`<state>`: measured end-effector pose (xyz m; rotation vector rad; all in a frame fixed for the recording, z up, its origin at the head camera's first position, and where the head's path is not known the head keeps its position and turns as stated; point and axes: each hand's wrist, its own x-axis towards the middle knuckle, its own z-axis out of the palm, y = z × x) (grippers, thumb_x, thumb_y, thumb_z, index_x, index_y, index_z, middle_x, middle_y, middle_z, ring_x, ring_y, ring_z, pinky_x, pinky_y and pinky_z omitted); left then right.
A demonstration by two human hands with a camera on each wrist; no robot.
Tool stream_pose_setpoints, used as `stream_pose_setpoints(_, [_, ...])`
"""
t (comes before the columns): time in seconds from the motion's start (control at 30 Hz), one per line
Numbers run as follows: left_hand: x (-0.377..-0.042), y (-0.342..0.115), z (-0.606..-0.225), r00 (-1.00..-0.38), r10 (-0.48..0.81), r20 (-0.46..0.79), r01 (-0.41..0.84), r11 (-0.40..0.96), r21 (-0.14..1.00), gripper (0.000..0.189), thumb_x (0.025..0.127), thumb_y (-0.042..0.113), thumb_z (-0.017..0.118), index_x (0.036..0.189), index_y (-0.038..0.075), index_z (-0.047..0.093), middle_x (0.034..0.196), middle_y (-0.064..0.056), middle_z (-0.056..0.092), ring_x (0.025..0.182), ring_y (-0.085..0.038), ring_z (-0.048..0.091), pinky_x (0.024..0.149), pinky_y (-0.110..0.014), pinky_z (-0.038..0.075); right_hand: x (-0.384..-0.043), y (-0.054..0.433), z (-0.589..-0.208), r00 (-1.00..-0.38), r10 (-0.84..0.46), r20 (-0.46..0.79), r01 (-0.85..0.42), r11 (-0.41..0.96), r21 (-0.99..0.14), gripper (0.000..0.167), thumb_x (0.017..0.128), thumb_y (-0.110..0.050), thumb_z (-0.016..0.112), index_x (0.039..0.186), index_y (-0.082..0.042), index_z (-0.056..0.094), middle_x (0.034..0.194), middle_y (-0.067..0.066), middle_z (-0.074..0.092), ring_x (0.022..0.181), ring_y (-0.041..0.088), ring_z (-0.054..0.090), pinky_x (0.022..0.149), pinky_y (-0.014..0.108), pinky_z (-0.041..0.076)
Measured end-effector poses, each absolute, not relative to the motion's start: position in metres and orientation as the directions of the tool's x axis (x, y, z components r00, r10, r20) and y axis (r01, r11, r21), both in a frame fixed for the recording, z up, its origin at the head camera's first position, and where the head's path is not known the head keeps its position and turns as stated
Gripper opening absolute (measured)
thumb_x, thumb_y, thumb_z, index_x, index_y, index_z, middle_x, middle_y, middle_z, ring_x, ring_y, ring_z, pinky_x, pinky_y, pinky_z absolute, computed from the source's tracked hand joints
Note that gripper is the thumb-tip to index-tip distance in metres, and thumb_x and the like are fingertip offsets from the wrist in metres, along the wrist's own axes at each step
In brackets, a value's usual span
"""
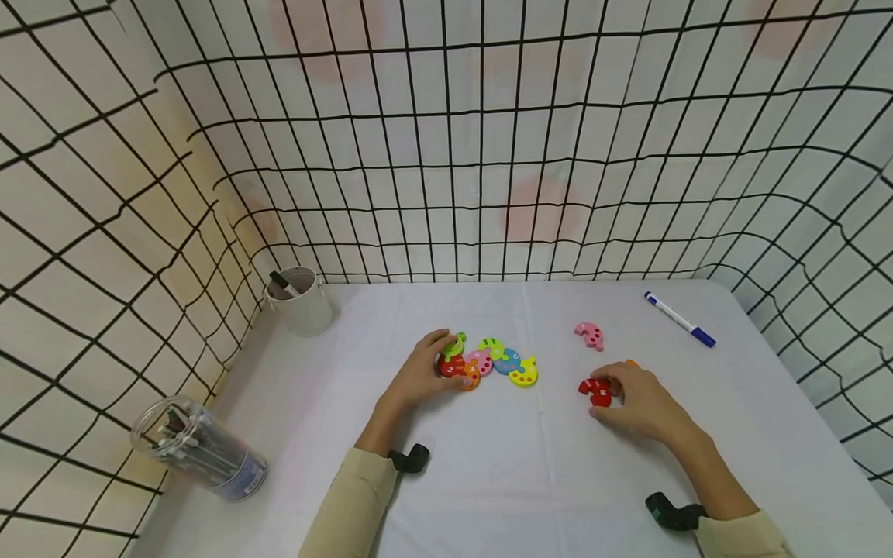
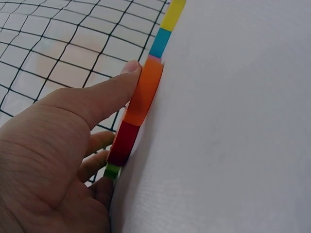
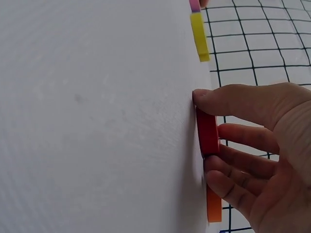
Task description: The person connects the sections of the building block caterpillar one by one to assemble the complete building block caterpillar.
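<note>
A curved chain of flat, colourful puzzle pieces lies mid-table. From the left it runs green head piece [image 1: 456, 346], red piece [image 1: 450, 366], orange piece [image 1: 472, 373], then pink, light green, blue and a yellow piece [image 1: 525, 374]. My left hand [image 1: 420, 372] spans the chain's left end, thumb against the orange piece and fingers by the green one. To the right, my right hand [image 1: 643, 399] holds a separate red puzzle piece [image 3: 207, 131] marked 8 between thumb and fingers. Another orange piece [image 3: 214, 203] sits beside those fingers, mostly hidden in the head view.
A loose pink piece [image 1: 591, 335] lies beyond my right hand. Farther right is a blue-capped marker [image 1: 680, 318]. At the left stand a white bucket [image 1: 307, 310] with a marker inside and a clear jar [image 1: 209, 453] of pens. Black wire grid [image 1: 481, 155] surrounds the table's back and sides.
</note>
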<state>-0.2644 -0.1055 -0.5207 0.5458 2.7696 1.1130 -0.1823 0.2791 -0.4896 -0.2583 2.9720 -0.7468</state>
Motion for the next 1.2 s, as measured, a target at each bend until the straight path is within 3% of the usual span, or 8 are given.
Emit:
stream_pose_setpoints(0.4, [-0.263, -0.109, -0.517, -0.924, 0.383, 0.029, 0.295, 0.661, 0.69, 0.09, 0.079, 0.046, 0.085, 0.156, 0.019, 0.047, 0.167, -0.003, 0.034, 0.154, -0.03, 0.033, 0.123, -0.056, 0.032, -0.191, 0.276, -0.489, -0.985, -0.169, -0.033, -0.125, 0.836, -0.535, 0.05, 0.085, -0.028, 0.084, 0.128, -0.01, 0.067, 0.093, 0.003, 0.061, 0.089, 0.021, 0.054, 0.068, 0.029, 0.049])
stream_pose_setpoints(0.87, [-0.264, -0.108, -0.52, -0.928, 0.371, 0.027, 0.284, 0.662, 0.694, 0.091, 0.078, 0.048, 0.086, 0.156, 0.02, 0.047, 0.166, -0.002, 0.035, 0.154, -0.029, 0.034, 0.122, -0.057, 0.033, -0.215, 0.263, -0.492, -0.988, -0.155, 0.029, -0.142, 0.8, -0.583, 0.049, 0.092, -0.03, 0.077, 0.136, -0.012, 0.065, 0.095, 0.004, 0.064, 0.09, 0.021, 0.056, 0.072, 0.028, 0.051])
stream_pose_setpoints(1.2, [-0.263, -0.106, -0.519, -0.928, 0.371, 0.033, 0.288, 0.659, 0.695, 0.091, 0.078, 0.048, 0.086, 0.155, 0.02, 0.047, 0.166, -0.002, 0.035, 0.154, -0.029, 0.033, 0.123, -0.056, 0.032, -0.229, 0.246, -0.487, -0.985, -0.165, 0.047, -0.158, 0.767, -0.622, 0.045, 0.091, -0.026, 0.08, 0.133, -0.016, 0.068, 0.1, 0.006, 0.066, 0.094, 0.022, 0.058, 0.076, 0.028, 0.053])
